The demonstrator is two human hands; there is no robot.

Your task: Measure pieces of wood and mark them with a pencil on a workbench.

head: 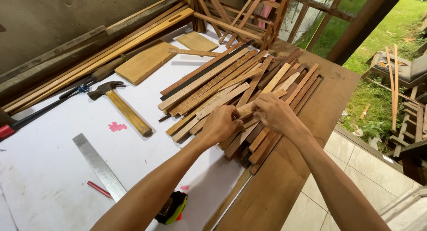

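A loose pile of thin wooden slats (222, 82) lies across the white worktop (49, 173) and a brown board (311, 124). My left hand (221, 124) and my right hand (275, 114) meet over the near end of the pile. Both hands pinch the same light slat (245, 110), which lies slightly raised on top of the others. The fingers hide most of that slat's middle.
A claw hammer (122, 106) with a wooden handle lies left of the pile. A steel ruler (98, 166), a red pencil (99, 189) and a tape measure (172, 208) lie near me. Long boards (102, 53) lean along the wall. A wooden frame (240, 17) stands behind.
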